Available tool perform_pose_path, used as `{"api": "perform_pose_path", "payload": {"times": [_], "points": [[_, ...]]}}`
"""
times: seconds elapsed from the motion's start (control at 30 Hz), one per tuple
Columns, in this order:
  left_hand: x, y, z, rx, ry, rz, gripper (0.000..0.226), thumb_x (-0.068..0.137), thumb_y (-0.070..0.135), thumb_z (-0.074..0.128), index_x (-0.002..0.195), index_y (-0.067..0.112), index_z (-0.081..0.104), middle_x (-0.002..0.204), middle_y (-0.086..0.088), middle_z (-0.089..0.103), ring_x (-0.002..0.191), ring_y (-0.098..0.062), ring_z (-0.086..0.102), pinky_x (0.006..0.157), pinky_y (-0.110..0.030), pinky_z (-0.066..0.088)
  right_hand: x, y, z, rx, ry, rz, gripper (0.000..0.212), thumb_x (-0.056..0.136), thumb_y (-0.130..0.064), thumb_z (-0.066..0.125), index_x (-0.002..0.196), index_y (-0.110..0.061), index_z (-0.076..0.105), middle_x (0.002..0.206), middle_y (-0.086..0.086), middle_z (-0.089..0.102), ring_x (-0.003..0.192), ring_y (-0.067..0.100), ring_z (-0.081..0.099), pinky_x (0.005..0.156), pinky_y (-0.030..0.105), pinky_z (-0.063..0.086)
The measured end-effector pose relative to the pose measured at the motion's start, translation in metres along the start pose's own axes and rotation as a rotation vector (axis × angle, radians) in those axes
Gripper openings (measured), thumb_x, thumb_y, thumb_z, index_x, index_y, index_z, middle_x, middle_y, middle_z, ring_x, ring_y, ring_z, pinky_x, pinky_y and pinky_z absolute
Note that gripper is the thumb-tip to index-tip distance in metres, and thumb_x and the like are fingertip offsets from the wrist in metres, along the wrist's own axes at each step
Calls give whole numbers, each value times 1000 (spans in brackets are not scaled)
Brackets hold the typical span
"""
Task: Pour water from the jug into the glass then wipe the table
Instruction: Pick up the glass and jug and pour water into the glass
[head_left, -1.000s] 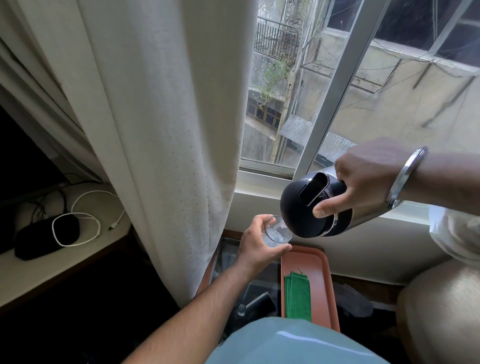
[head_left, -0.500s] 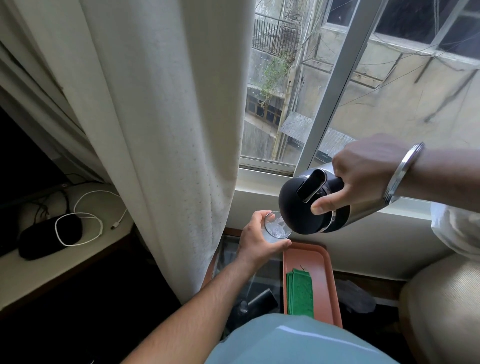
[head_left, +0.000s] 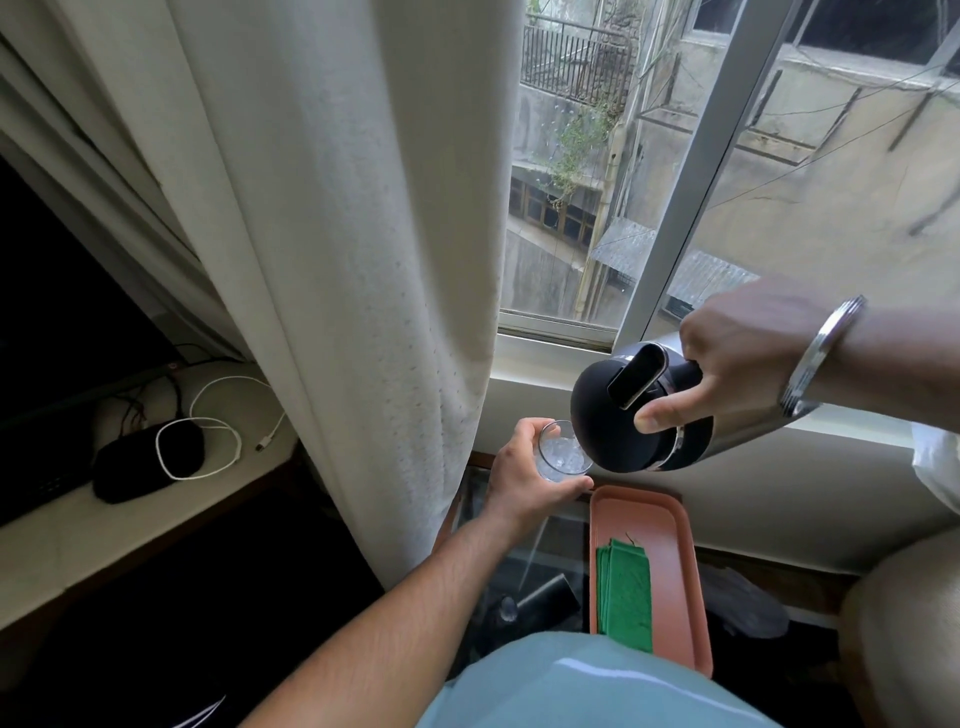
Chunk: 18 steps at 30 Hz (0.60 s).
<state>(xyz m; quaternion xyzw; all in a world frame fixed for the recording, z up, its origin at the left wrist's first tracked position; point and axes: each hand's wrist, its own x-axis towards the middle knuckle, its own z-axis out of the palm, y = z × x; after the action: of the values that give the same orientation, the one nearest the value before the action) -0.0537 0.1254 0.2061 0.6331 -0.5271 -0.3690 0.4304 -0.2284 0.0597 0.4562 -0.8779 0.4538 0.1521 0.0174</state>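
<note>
A steel jug with a black top (head_left: 613, 421) is tipped steeply, its spout over a clear glass (head_left: 558, 457). My right hand (head_left: 737, 358) grips the jug's handle, thumb on the black lid, a metal bangle on the wrist. The glass is held in the air by my left hand (head_left: 519, 478), just left of and below the jug's top; water glints inside it. Below them lies a glass-topped table (head_left: 519, 566) bearing a pink tray (head_left: 670, 525) with a folded green cloth (head_left: 623, 592) in it.
A long cream curtain (head_left: 337, 260) hangs just left of my left hand. Behind is a window with a white sill (head_left: 530, 358). A shelf at left holds a black device (head_left: 140, 462) and a white cable. A beige cushion (head_left: 904, 623) is at right.
Both hands hold the same pose, the jug tipped over the glass. The view has shifted slightly, so hands, jug and tray sit a little higher in the frame.
</note>
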Motion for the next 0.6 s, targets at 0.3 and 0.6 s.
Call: {"api": "perform_pose_path", "payload": {"times": [0.3, 0.6], "points": [[-8, -2, 10, 30, 11, -53, 81, 54, 44, 91, 123, 27, 53, 111, 6, 69, 98, -6, 68, 85, -34, 59, 0, 2, 10, -247, -2, 5, 97, 35, -105, 17, 51, -13, 43, 47, -1, 38, 46, 21, 33, 49, 30, 28], [-9, -2, 26, 21, 25, -77, 75, 62, 31, 96, 123, 24, 53, 109, 8, 68, 96, -1, 67, 80, -20, 57, 4, 23, 22, -180, -12, -1, 95, 39, -105, 17, 48, -14, 41, 45, -1, 38, 45, 21, 36, 48, 29, 30]]}}
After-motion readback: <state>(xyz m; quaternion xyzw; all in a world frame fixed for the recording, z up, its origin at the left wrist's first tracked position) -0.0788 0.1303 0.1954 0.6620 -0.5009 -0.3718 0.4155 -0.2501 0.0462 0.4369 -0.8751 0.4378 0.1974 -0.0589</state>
